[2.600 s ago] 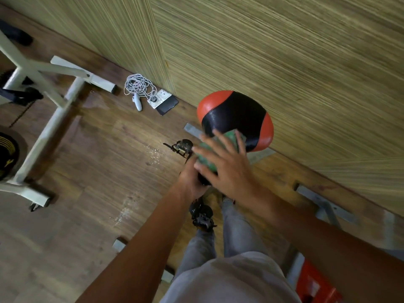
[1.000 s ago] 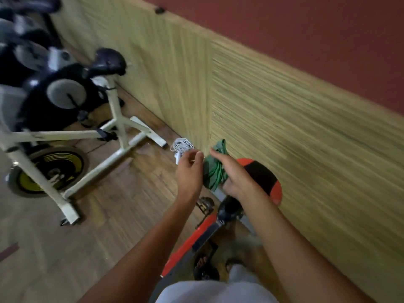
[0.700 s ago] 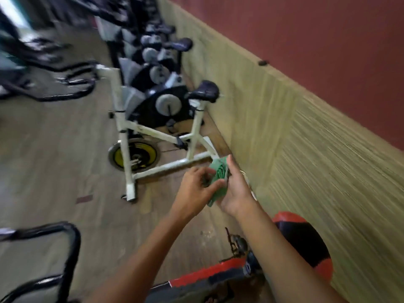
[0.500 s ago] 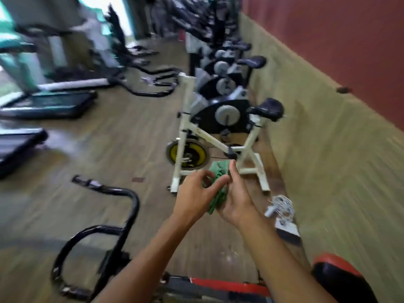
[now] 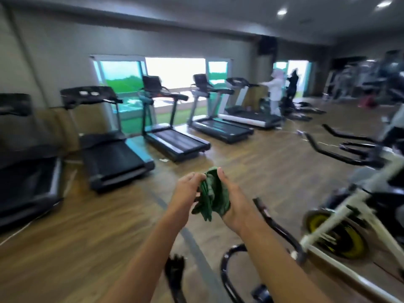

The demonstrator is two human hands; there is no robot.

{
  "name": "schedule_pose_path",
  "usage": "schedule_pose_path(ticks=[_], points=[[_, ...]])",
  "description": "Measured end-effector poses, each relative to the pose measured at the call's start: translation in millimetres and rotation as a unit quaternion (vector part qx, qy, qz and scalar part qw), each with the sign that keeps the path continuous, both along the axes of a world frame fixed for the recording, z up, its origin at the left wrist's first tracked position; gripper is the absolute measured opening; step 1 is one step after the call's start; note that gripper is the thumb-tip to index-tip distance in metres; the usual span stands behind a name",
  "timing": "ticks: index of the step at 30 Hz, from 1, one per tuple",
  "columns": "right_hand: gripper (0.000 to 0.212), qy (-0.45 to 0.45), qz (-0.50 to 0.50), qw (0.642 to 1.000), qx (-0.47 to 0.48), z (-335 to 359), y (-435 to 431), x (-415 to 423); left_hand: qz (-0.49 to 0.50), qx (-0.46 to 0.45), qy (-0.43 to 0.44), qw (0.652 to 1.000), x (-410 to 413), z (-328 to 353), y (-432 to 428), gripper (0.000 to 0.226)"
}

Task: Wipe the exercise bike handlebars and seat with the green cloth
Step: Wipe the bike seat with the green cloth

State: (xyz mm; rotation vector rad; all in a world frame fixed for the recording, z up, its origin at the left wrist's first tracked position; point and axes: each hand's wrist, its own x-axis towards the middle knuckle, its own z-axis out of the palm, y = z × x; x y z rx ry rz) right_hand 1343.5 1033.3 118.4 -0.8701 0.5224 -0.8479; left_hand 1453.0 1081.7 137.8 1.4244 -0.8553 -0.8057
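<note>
Overhead of blurred handlebars, both hands' grips, left and right, seemingly pinch the green cloth.

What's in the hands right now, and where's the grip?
The green cloth, bunched up between both hands: the left hand pinches its left side at the fingertips, and the right hand cups its right side and underside.

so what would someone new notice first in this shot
The green cloth bunched between the left hand and right hand at centre. Behind, a row of treadmills lines the bright windows; black handlebars curve below right.
</note>
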Motion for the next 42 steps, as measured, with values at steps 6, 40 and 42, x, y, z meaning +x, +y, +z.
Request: schedule_pose_path(ticks=[6, 40, 42], points=[[0.044, -0.008, 0.094, 0.993, -0.068, 28.1, 22.0, 184.6, 0.061, -0.025, 0.191, 0.979, 188.7, 32.9, 60.1, 0.036], [0.021, 0.071, 0.259, 0.959, -0.086, 10.6, -182.5, 713.2, 0.16, -0.09, 0.386, 0.904, 679.6, -42.3, -70.9, 0.05], [0.024, 0.073, 0.258, 0.961, -0.069, 6.7, -213.5, 717.4, 0.136, -0.054, 0.362, 0.921, 692.0, -42.9, -102.5, 0.049]])
